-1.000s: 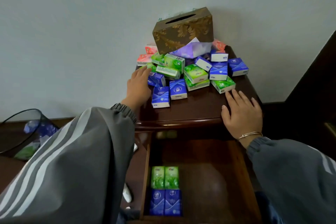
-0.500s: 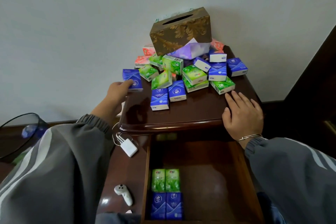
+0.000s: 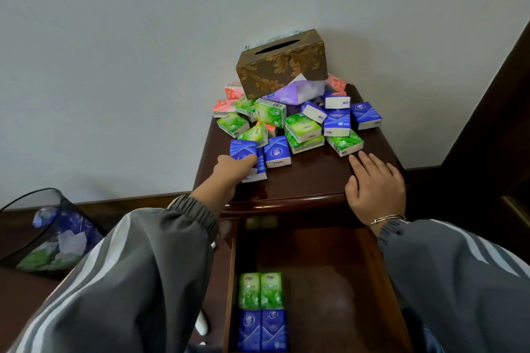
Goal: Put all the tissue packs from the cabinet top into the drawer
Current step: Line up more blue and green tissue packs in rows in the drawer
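Several blue, green and pink tissue packs [image 3: 302,126] lie heaped on the dark wooden cabinet top [image 3: 309,178]. My left hand [image 3: 232,170] holds a blue tissue pack [image 3: 243,149] at the pile's front left, over another blue pack [image 3: 259,169]. My right hand [image 3: 372,186] rests flat on the cabinet top at the front right, fingers straight, just before a green pack [image 3: 344,144]. Below, the open drawer [image 3: 338,281] holds two green packs [image 3: 260,291] and two blue packs [image 3: 262,329] at its front left.
A gold patterned tissue box [image 3: 282,64] sits on the heap against the wall, a purple packet [image 3: 298,92] under it. A black mesh bin [image 3: 43,233] with wrappers stands at the left on the floor. My grey striped sleeves cover the lower frame.
My left hand, holding the blue pack out past the cabinet's left edge half a second ago, has come back right over the front-left packs. My right hand has stayed put.
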`<state>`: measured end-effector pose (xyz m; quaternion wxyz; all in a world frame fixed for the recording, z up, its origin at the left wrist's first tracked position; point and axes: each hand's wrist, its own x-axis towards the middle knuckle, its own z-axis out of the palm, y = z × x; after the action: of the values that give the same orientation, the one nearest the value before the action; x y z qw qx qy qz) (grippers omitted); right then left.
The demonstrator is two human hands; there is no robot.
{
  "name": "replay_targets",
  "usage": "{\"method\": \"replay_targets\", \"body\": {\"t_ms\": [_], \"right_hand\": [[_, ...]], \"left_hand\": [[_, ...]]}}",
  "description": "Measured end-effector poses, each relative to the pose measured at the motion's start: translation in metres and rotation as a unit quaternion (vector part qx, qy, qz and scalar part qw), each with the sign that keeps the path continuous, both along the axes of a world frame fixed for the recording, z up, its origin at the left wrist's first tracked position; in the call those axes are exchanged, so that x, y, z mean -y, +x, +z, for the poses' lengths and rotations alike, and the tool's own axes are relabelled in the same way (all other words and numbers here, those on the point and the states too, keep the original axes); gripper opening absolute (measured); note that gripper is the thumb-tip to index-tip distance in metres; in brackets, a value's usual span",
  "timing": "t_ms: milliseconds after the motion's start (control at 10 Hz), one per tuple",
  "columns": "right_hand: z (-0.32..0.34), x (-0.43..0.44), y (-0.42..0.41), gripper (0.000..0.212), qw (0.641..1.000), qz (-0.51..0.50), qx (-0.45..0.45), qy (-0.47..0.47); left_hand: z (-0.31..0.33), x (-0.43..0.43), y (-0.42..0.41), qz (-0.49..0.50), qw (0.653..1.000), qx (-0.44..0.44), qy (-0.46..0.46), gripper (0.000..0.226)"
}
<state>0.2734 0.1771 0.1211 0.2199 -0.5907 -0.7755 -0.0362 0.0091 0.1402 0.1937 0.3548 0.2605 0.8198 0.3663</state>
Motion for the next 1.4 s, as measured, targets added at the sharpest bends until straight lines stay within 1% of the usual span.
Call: {"method": "replay_targets", "body": {"t_ms": [100, 200, 300, 400, 500, 600, 700, 800, 900, 1000, 1100, 1200, 1300, 1400], "right_hand": [[0.0, 0.0, 0.0, 0.055, 1.0, -0.001, 0.0, 0.001], [-0.001, -0.001, -0.001, 0.055, 1.0, -0.001, 0.002, 0.003], [-0.001, -0.001, -0.001, 0.055, 1.0, -0.001, 0.004, 0.003], [-0.002, -0.001, 0.0, 0.055, 1.0, -0.002, 0.003, 0.005], [-0.002, -0.002, 0.0, 0.054, 1.0, 0.0, -0.002, 0.013], [-0.003, -0.002, 0.0, 0.054, 1.0, 0.001, -0.003, 0.02], [-0.004, -0.002, 0.0, 0.053, 1.0, 0.003, -0.004, 0.024], [-0.005, -0.003, 0.0, 0.054, 1.0, 0.003, -0.004, 0.026], [-0.003, -0.001, 0.0, 0.054, 1.0, 0.007, -0.01, 0.028], [0.0, 0.0, 0.002, 0.051, 0.998, 0.021, -0.045, 0.038], [0.006, -0.004, 0.004, 0.042, 0.984, 0.031, -0.168, 0.042], [0.019, -0.02, 0.0, 0.035, 0.96, 0.017, -0.275, 0.046], [0.041, -0.045, -0.015, 0.04, 0.963, 0.005, -0.266, 0.041], [0.062, -0.066, -0.034, 0.052, 0.966, -0.014, -0.258, -0.008]], "left_hand": [[0.002, -0.005, 0.007, -0.009, 1.0, 0.013, 0.001, 0.066], [0.004, -0.009, 0.01, -0.033, 0.999, 0.006, -0.004, 0.048], [0.005, -0.006, 0.012, -0.024, 0.998, 0.062, -0.007, 0.049], [0.006, 0.003, 0.011, -0.025, 0.996, 0.09, -0.016, 0.053], [-0.002, 0.014, 0.004, -0.024, 0.995, 0.095, 0.023, 0.057], [-0.011, 0.022, -0.009, 0.045, 0.986, 0.102, 0.127, 0.063], [-0.017, 0.029, -0.027, 0.134, 0.955, 0.135, 0.227, 0.063], [-0.027, 0.036, -0.034, 0.116, 0.949, 0.139, 0.258, 0.058], [-0.03, 0.039, -0.027, 0.062, 0.971, 0.036, 0.227, 0.058], [-0.029, 0.038, -0.027, 0.034, 0.972, 0.0, 0.233, 0.059], [-0.031, 0.04, -0.032, 0.014, 0.974, 0.02, 0.227, 0.056], [-0.031, 0.043, -0.036, -0.006, 0.965, 0.074, 0.251, 0.051], [-0.03, 0.044, -0.039, -0.012, 0.957, 0.109, 0.267, 0.05], [-0.031, 0.044, -0.04, -0.014, 0.955, 0.118, 0.271, 0.051]]}}
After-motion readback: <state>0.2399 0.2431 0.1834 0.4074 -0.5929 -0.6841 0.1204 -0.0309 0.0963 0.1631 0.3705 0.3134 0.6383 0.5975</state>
